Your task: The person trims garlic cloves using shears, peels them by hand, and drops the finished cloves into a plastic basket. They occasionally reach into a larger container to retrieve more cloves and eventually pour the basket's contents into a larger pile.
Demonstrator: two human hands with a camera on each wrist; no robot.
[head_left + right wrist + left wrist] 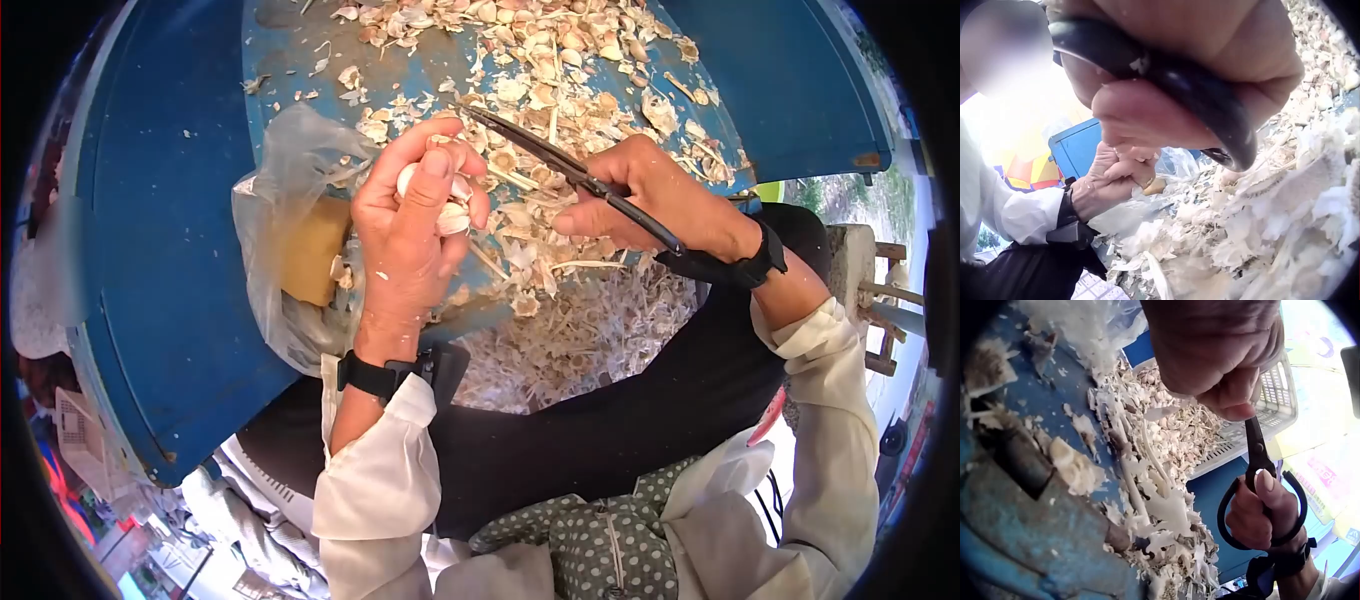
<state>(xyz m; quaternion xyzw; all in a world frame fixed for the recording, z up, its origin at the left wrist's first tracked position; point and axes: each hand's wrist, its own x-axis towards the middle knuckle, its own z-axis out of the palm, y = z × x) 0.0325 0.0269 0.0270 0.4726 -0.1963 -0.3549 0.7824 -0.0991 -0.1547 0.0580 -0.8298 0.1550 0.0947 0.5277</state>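
White garlic cloves (pixel 453 218) sit in the curled fingers of my left hand (pixel 400 245), with the thumb laid across them. My right hand (pixel 665 195) grips a pair of dark scissors (pixel 540 150), its blades pointing up and left toward the left fingertips. In the left wrist view the black looped handles (pixel 1225 515) wrap around the right fingers, and the blade tips run up to the left hand (pixel 1222 356), which hides the garlic. Up close in the right wrist view, a black handle loop (pixel 1200 94) crosses the right fingers.
Garlic skins and cut stems (pixel 520 200) litter the blue table (pixel 170 250). A clear plastic bag (pixel 285 180) with a tan block (pixel 315 250) lies left. A pale slatted basket (pixel 1285 394) holds garlic pieces. More skins (pixel 570 345) are heaped below the table edge.
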